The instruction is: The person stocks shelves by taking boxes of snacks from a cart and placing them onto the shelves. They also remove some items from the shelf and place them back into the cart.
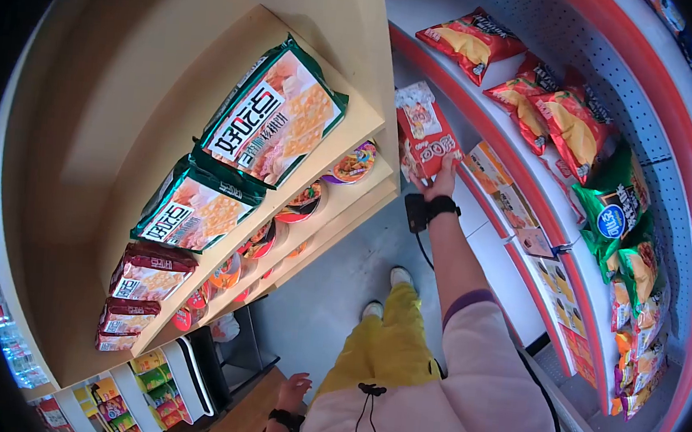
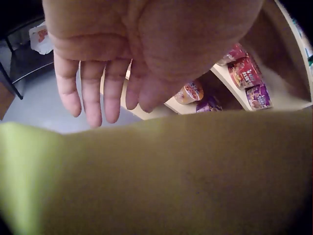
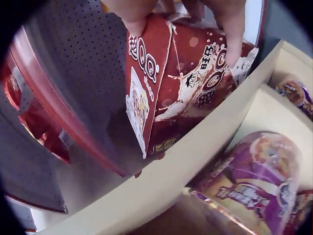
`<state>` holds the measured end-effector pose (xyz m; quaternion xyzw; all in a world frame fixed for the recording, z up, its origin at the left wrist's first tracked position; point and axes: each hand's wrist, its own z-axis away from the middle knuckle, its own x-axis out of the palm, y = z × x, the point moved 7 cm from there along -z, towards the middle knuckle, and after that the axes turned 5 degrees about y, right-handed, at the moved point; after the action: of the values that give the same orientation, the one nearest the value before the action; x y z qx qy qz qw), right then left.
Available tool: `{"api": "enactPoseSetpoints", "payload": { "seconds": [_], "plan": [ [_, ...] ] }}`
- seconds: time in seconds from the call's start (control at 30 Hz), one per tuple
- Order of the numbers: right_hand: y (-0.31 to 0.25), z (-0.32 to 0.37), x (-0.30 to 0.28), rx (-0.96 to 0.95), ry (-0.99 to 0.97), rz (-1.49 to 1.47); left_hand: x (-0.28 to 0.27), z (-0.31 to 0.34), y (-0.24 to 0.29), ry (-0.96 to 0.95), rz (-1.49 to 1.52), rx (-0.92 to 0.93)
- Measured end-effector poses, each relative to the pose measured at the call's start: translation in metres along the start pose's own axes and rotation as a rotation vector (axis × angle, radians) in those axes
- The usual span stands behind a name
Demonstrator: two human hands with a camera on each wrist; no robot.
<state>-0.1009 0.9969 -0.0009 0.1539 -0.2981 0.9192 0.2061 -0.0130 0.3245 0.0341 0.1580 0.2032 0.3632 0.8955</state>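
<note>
My right hand (image 1: 444,180) grips a red snack box (image 1: 435,138) by one end, out in front between the two shelf units. In the right wrist view, the fingers (image 3: 233,34) are bent over the edge of the box (image 3: 164,81), which has white "QQ" lettering and a cartoon figure. The box is tilted and overlaps the edge of a pale shelf panel (image 3: 161,183) there. Down by my side hangs my left hand (image 1: 294,392), holding nothing. Its fingers are loosely extended in the left wrist view, close to yellow trousers (image 1: 376,344).
To the left, a wooden shelf (image 1: 282,199) carries green biscuit packs (image 1: 276,121), with instant noodle tubs (image 1: 302,203) below. A curved red-edged rack (image 1: 520,169) on the right holds red chip bags (image 1: 573,124) and green ones (image 1: 615,209). Grey floor (image 1: 343,256) lies between them.
</note>
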Motion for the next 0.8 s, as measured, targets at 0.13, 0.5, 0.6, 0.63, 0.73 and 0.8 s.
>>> {"api": "enactPoseSetpoints", "payload": {
  "seconds": [0.13,0.5,0.6,0.63,0.73,0.8],
  "plan": [
    [-0.014,-0.027,0.041,-0.08,0.013,0.062,0.011,0.019,-0.003,0.073,-0.062,-0.009],
    [-0.082,-0.132,0.074,-0.408,-0.009,0.095,0.022,0.013,-0.023,0.003,-0.025,-0.002],
    [-0.086,-0.157,0.062,-0.393,-0.001,0.236,0.025,0.007,-0.016,0.012,0.004,0.017],
    [-0.088,-0.167,0.059,-0.414,-0.004,0.339,0.027,0.004,-0.01,0.013,0.024,0.02],
    [-0.09,-0.181,0.05,-0.653,0.118,0.84,0.032,0.005,0.027,0.03,-0.034,0.028],
    [-0.095,-0.183,0.052,-0.884,0.25,1.349,0.032,0.007,0.041,0.039,-0.111,0.036]
  ]
}}
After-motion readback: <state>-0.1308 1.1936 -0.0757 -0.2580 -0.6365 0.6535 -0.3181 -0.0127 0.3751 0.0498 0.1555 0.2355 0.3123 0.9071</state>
